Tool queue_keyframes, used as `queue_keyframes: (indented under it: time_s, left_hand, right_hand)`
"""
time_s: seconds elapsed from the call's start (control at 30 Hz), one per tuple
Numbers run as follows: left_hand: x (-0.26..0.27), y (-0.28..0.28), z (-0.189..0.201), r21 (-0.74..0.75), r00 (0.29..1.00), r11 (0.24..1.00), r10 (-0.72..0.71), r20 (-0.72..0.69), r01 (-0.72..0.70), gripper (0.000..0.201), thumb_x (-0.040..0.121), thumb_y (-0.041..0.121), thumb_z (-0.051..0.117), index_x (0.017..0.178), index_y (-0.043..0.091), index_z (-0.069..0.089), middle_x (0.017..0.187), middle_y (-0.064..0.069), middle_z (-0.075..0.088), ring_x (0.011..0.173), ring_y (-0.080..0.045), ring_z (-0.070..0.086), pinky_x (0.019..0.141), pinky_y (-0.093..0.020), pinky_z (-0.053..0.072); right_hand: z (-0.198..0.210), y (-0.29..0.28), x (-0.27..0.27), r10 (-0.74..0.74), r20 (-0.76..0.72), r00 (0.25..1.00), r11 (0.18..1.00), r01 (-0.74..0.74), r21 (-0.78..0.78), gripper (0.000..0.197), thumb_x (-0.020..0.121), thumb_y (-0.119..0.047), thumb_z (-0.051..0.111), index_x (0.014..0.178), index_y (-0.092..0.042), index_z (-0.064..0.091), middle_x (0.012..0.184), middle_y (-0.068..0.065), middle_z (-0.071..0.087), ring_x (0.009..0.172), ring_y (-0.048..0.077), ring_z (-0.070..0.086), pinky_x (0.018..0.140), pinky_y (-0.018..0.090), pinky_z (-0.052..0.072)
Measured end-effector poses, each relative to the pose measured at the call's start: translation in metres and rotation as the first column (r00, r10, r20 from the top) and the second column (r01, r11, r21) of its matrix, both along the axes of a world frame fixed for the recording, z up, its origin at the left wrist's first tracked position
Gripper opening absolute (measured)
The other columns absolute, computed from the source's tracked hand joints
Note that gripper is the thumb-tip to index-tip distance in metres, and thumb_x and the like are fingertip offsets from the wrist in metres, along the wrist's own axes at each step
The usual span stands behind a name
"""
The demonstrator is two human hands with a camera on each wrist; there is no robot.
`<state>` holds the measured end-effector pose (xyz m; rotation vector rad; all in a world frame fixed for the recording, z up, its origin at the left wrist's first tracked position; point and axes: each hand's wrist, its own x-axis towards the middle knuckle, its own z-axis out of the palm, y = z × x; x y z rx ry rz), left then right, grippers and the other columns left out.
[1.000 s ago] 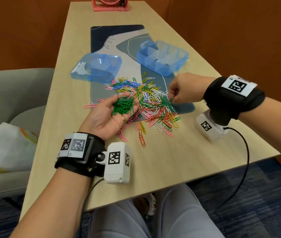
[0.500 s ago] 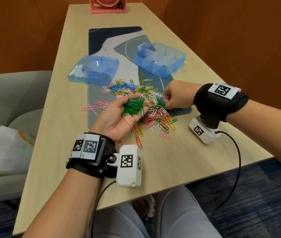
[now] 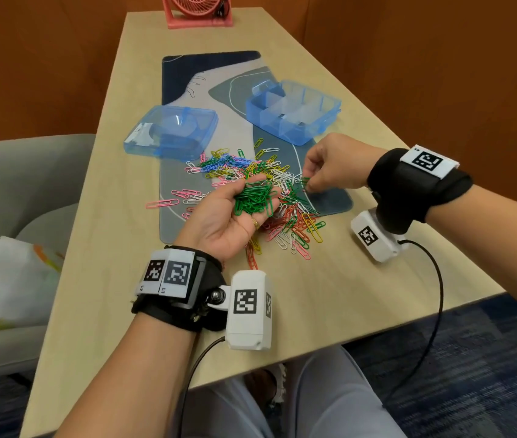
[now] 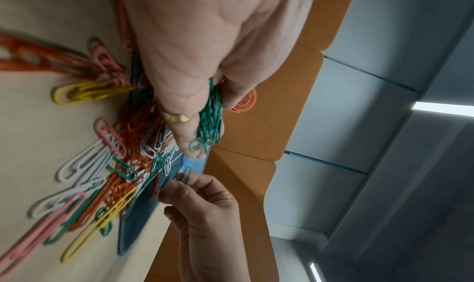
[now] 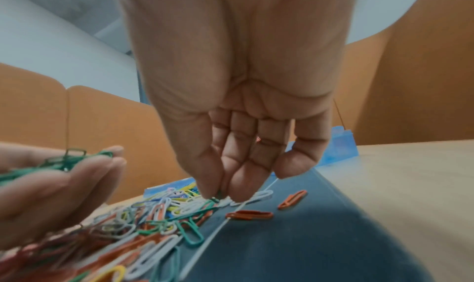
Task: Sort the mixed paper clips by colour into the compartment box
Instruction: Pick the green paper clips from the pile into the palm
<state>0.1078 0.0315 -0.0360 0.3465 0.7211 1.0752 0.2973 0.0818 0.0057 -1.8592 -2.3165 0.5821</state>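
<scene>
The desk [image 3: 118,248] runs away from the person between orange-brown walls, with a grey sofa [image 3: 14,184] to the left holding a white bag [image 3: 1,279] cut off at the frame edge. A patterned mat [image 3: 187,77] lies along the desk's middle, and a pink fan [image 3: 198,11] at the far end is cropped at the top. On the mat sits the open compartment box [image 3: 293,110]; through its translucent blue walls its compartments' contents are hard to make out. Its lid [image 3: 171,132] lies apart to the left, half off the mat. In front of both spreads the pile of mixed clips [image 3: 282,222], partly hidden under the left hand [image 3: 231,222], which is cupped palm up around a heap of green clips [image 3: 255,199] (a ring shows on one finger). The right hand [image 3: 333,162], fingers curled, pinches one green clip [image 4: 185,178] between thumb and fingertips at the pile's right edge, just above the mat; the right wrist view blurs it.
</scene>
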Motion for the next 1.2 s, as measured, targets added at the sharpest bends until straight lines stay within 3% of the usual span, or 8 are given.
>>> queue_keyframes:
  time_s: [0.1, 0.23, 0.47, 0.63, 0.73, 0.83, 1.0, 1.2]
  left_hand:
    - [0.001, 0.001, -0.001, 0.002, 1.0, 1.0, 0.003, 0.002, -0.003, 0.034, 0.101, 0.014, 0.03, 0.095, -0.004, 0.058, 0.078, -0.02, 0.068, 0.087, -0.03, 0.063, 0.073, -0.035, 0.056]
    - [0.0, 0.0, -0.004, 0.017, 1.0, 1.0, 0.005, -0.006, -0.005, 0.035, 0.101, 0.014, 0.03, 0.097, -0.005, 0.059, 0.083, -0.022, 0.067, 0.09, -0.03, 0.063, 0.076, -0.036, 0.055]
    - [-0.004, 0.001, -0.007, 0.017, 1.0, 1.0, 0.014, 0.005, -0.014, 0.036, 0.102, 0.016, 0.029, 0.099, -0.004, 0.059, 0.091, -0.021, 0.065, 0.093, -0.03, 0.062, 0.074, -0.035, 0.056]
    - [-0.007, 0.002, -0.007, 0.009, 0.999, 1.0, 0.019, 0.028, -0.019, 0.037, 0.102, 0.017, 0.029, 0.099, -0.005, 0.059, 0.085, -0.022, 0.067, 0.089, -0.03, 0.064, 0.072, -0.036, 0.057]
    - [-0.007, 0.002, -0.008, 0.006, 0.999, 1.0, 0.012, 0.03, -0.012, 0.036, 0.102, 0.017, 0.029, 0.101, -0.005, 0.057, 0.09, -0.022, 0.065, 0.09, -0.031, 0.062, 0.075, -0.036, 0.056]
    - [-0.005, 0.003, -0.008, -0.002, 0.999, 1.0, -0.012, 0.031, 0.012, 0.036, 0.102, 0.018, 0.029, 0.103, -0.006, 0.056, 0.097, -0.023, 0.062, 0.09, -0.032, 0.061, 0.079, -0.037, 0.054]
    - [-0.002, 0.002, -0.007, -0.008, 0.987, 1.0, -0.029, 0.156, 0.03, 0.036, 0.102, 0.017, 0.028, 0.106, -0.01, 0.053, 0.105, -0.025, 0.06, 0.095, -0.035, 0.059, 0.093, -0.046, 0.043]
    - [-0.004, 0.002, -0.007, -0.014, 0.968, 1.0, -0.008, 0.249, 0.011, 0.038, 0.102, 0.018, 0.03, 0.112, -0.012, 0.05, 0.115, -0.026, 0.057, 0.103, -0.037, 0.057, 0.088, -0.051, 0.049]
  right_hand:
    - [0.0, 0.003, -0.005, 0.043, 0.027, 0.999, 0.999, -0.043, -0.005, 0.018, 0.077, -0.016, 0.076, 0.095, -0.017, 0.074, 0.071, -0.011, 0.062, 0.071, 0.01, 0.057, 0.067, 0.023, 0.046]
    - [-0.005, 0.003, -0.011, 0.117, 0.12, 0.986, 0.993, -0.118, -0.006, 0.026, 0.081, -0.018, 0.074, 0.106, -0.013, 0.073, 0.092, 0.0, 0.069, 0.081, 0.012, 0.058, 0.068, 0.022, 0.045]
    - [-0.009, -0.001, -0.013, 0.143, 0.196, 0.97, 0.989, -0.145, -0.008, 0.013, 0.084, -0.019, 0.069, 0.093, -0.011, 0.072, 0.091, 0.004, 0.069, 0.077, 0.014, 0.055, 0.066, 0.024, 0.042]
    - [-0.001, 0.0, -0.01, 0.099, 0.1, 0.99, 0.995, -0.099, -0.006, 0.01, 0.082, -0.023, 0.072, 0.083, -0.013, 0.07, 0.078, -0.001, 0.067, 0.072, 0.013, 0.057, 0.056, 0.019, 0.04]
    - [0.013, -0.005, -0.015, 0.108, -0.039, 0.993, 0.994, -0.109, -0.026, 0.004, 0.081, -0.023, 0.072, 0.078, -0.022, 0.069, 0.064, -0.008, 0.066, 0.054, -0.002, 0.056, 0.053, 0.012, 0.042]
    - [0.027, -0.01, -0.026, 0.158, -0.119, 0.98, 0.986, -0.163, -0.032, 0.004, 0.083, -0.022, 0.072, 0.082, -0.026, 0.071, 0.064, -0.01, 0.067, 0.048, -0.007, 0.054, 0.049, 0.005, 0.042]
    - [0.035, -0.017, -0.044, 0.236, -0.16, 0.958, 0.969, -0.244, -0.031, 0.006, 0.084, -0.021, 0.07, 0.088, -0.024, 0.072, 0.061, -0.014, 0.064, 0.046, -0.007, 0.051, 0.048, 0.004, 0.039]
    - [0.036, -0.017, -0.05, 0.233, -0.17, 0.958, 0.972, -0.235, 0.008, 0.017, 0.082, -0.022, 0.073, 0.099, -0.019, 0.073, 0.075, -0.007, 0.07, 0.063, 0.004, 0.063, 0.063, 0.015, 0.05]
